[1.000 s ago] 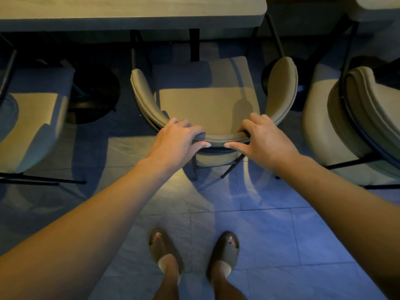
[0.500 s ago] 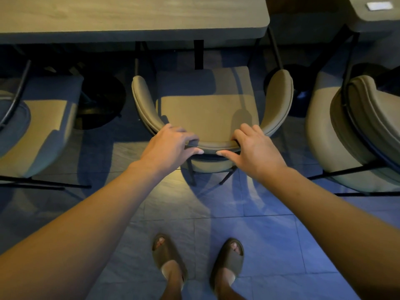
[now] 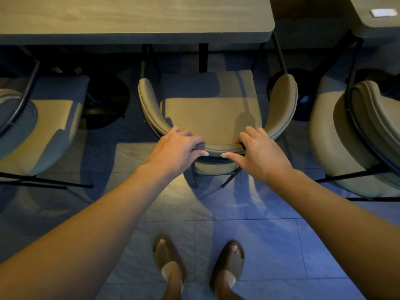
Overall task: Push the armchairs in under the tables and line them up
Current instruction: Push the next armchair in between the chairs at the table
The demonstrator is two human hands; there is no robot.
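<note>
Right now your two hands grip the curved top of the backrest of the middle armchair (image 3: 213, 111), the landmark for everything else. Your left hand (image 3: 177, 149) is curled over the rim left of its centre, fingers hooked onto the inner side and thumb stretched along the outer face. Your right hand (image 3: 258, 151) does the same right of centre, and the two thumb tips point at each other with a small gap between them.

That armchair faces the long table (image 3: 134, 17) beyond it. Its seat front lies just at the table's near edge and in the table's shadow, while the arm ends and most of the seat stand clear of the top.

Left of the middle armchair, well apart, is another armchair (image 3: 41, 131), turned at an angle, its seat front also shadowed by the table. Right of the middle one, near its arm, a third armchair (image 3: 357, 137) stands angled before a second table (image 3: 376, 24), on which a small white card (image 3: 382, 12) lies.

Behind the middle armchair, on the tiled floor (image 3: 259, 245), your feet in olive slides (image 3: 166, 256) stand side by side.
</note>
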